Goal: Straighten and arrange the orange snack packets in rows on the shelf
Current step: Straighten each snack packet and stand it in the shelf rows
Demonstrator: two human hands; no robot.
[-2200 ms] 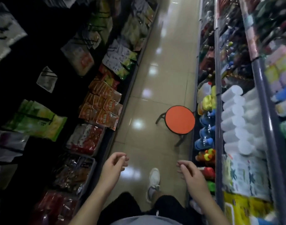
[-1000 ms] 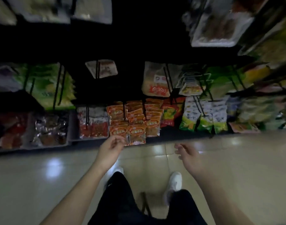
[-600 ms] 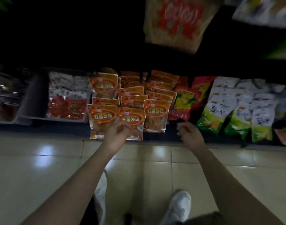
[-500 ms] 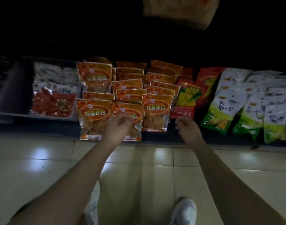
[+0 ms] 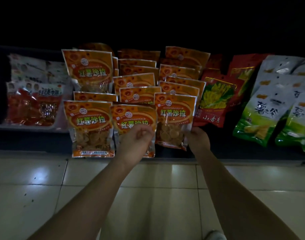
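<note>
The orange snack packets [image 5: 138,81] stood in three overlapping columns across the middle of the frame, on a low, dark shelf [image 5: 234,154] just above the tiled floor [image 5: 44,187]. In the front row, the left front packet [image 5: 89,125] and the middle front packet [image 5: 133,115] hung lower in the picture, their bottom edges past the shelf's front lip, while the right front packet [image 5: 176,116] sat slightly higher, so the row was uneven. A taller-standing orange packet [image 5: 89,71] rose at the back of the left column, and the packets behind the front row were staggered, with only their top strips showing. The left grip [image 5: 136,141] was in front of the lower half of the middle front packet with its fingers curled – in the dim light it was not possible to tell whether it was grasping the packet or only hovering against it. The right grip [image 5: 198,139] was clenched on the lower right edge of the right front packet, thumb on the packet's face. To the right of centre, just beside the orange columns, lay red packets [image 5: 215,101] with a yellow picture, and further right white-and-green packets [image 5: 262,115]. At the left of the frame, red-and-white packets [image 5: 32,104] sat in a pale tray. Both bare forearms reached up from the bottom edge, where the toe of a white shoe [image 5: 215,236] showed.
</note>
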